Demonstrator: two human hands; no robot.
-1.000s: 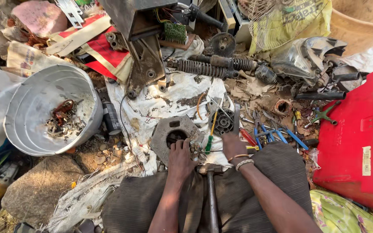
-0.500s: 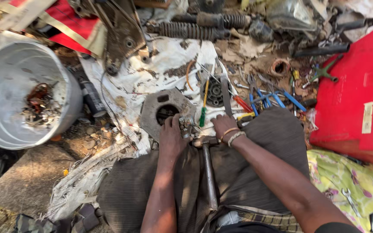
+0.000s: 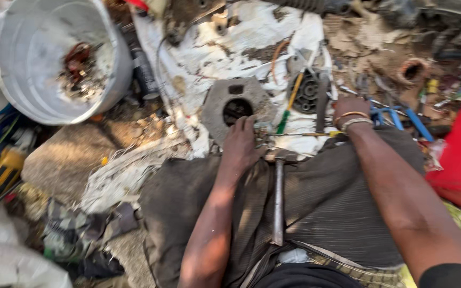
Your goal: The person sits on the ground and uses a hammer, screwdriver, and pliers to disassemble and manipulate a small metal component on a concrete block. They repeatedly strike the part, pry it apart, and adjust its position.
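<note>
Grey metal plate [image 3: 234, 106], a flat casting with a round hole in the middle, lies on dirty white cloth [image 3: 214, 48] just ahead of the person's knees, right of a big white bucket [image 3: 54, 58] holding rusty scraps. The left hand [image 3: 244, 144] rests at the plate's near edge, fingers curled over a small metal part I cannot identify; whether it truly grips it is unclear. The right hand [image 3: 350, 109], bangles at the wrist, reaches into the clutter beside blue-handled pliers [image 3: 401, 117]; its fingers are hidden, so its state cannot be told. A hammer [image 3: 278, 197] lies loose on the lap, head toward the plate. As I judge it, the hammer could slide off the sloping cloth if the legs shift, and the small part could drop into the litter and be lost. Motion blur smears the tools around the green screwdriver [image 3: 290, 104].
</note>
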